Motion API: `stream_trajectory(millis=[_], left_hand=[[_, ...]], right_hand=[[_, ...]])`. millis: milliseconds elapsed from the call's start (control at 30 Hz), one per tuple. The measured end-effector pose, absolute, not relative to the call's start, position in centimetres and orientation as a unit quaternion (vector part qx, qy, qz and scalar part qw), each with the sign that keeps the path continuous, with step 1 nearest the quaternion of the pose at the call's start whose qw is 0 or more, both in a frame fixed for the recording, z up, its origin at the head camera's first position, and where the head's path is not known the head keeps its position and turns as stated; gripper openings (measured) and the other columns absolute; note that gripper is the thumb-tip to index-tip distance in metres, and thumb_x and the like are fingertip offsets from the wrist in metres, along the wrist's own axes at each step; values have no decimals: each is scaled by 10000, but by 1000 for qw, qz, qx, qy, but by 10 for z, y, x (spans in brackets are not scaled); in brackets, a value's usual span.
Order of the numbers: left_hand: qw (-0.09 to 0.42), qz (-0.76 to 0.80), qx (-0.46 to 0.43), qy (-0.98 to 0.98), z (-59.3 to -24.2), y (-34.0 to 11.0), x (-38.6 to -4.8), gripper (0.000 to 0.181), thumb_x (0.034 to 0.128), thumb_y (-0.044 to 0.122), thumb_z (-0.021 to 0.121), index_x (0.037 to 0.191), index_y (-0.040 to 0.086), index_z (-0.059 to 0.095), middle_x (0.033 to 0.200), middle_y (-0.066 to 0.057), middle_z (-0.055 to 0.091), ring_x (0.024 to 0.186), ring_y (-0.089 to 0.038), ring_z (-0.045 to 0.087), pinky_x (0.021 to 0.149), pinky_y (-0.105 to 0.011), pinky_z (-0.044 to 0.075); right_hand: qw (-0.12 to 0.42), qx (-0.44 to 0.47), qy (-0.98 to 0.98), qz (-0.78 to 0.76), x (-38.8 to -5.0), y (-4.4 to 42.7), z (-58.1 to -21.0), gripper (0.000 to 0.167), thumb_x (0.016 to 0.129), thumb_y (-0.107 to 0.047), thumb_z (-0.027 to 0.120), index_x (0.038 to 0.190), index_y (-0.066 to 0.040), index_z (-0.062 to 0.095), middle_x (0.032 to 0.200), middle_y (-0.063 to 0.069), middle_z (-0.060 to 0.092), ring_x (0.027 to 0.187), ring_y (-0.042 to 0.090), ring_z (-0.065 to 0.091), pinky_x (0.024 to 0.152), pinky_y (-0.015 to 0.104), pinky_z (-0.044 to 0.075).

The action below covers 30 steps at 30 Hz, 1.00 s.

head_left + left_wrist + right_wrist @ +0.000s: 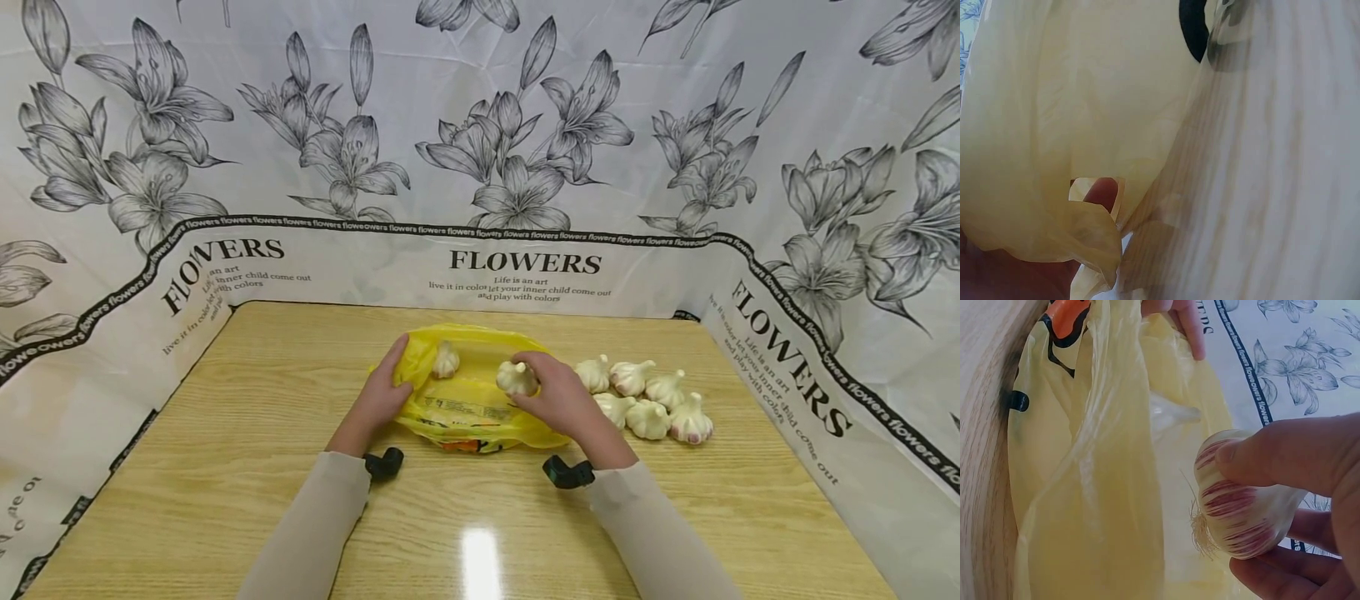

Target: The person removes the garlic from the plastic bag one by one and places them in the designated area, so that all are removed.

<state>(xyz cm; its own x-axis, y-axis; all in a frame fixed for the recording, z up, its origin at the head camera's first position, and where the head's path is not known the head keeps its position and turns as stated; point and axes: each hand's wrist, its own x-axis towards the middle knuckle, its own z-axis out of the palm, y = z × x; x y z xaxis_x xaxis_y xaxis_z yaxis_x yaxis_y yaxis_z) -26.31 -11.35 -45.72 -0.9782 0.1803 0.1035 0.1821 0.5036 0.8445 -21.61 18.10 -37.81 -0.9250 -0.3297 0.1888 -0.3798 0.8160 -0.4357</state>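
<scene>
A thin yellow plastic bag (480,425) lies on the table with its mouth spread open. My left hand (385,387) grips the bag's left edge, thumb on the near side; in the left wrist view the film covers most of that hand. My right hand (558,392) pinches a garlic bulb (1241,506) with purple streaks and dry roots between thumb and fingers, over the bag's mouth. Inside the bag, toward the left, sits another garlic bulb (446,360). Several more garlic bulbs (648,419) lie in two rows just right of the bag.
The wooden table (225,467) extends around the bag on all sides. A white cloth wall (420,271) with flower prints and lettering stands along the back and both sides. Each wrist carries a black camera mount (567,472).
</scene>
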Motion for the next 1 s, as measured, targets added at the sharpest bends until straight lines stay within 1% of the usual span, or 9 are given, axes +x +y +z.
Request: stream_trajectory(millis=[167,267,400,500,633,900,1000], left_hand=[[1,-488,-105,-867,-458,-114,-264,826,863,52,499,1574,242,124,1640,-18,130,1504,-269,149,1206,-471,163],[2,-489,-111,-865,-459,-114,-265,825,861,45,495,1575,224,123,1640,-28,124,1505,-269,141,1206,-473,165],[4,-491,-117,-863,-461,-115,-266,822,862,38,489,1576,213,120,1641,-32,116,1506,-262,131,1206,-471,168],[2,-493,-115,-862,-461,-115,-266,825,863,40,490,1575,229,119,1641,-26,116,1508,-256,127,1207,-469,164],[-3,-496,-110,-862,-462,-114,-266,827,864,44,493,1574,245,120,1642,-21,114,1508,-261,127,1205,-476,163],[2,-493,-111,-863,-461,-113,-265,820,862,46,495,1574,231,131,1640,-33,127,1505,-269,141,1203,-481,170],[0,-493,-108,-863,-461,-113,-266,818,865,48,494,1574,235,131,1640,-30,129,1505,-265,142,1204,-477,167]], right_hand=[[51,193,-950,239,-211,184,-374,533,822,-272,751,1304,-145,561,1116,39,632,769,163,534,670,334,456],[50,197,-949,240,-207,187,-372,523,831,-279,740,1303,-145,560,1097,37,629,782,180,548,666,328,455],[57,202,-948,238,-204,191,-371,512,834,-276,734,1299,-147,563,1137,52,627,802,185,561,674,328,464],[60,203,-948,236,-201,194,-371,513,826,-268,742,1293,-149,568,1164,62,622,799,177,557,676,329,466],[66,204,-948,235,-197,199,-369,517,814,-261,753,1285,-145,576,1160,66,622,799,185,565,668,335,470],[57,201,-950,231,-189,207,-364,522,817,-290,753,1287,-154,571,1129,45,633,838,160,575,718,353,506],[55,200,-951,230,-187,211,-364,523,815,-284,756,1286,-153,572,1172,53,633,878,174,597,733,367,524]])
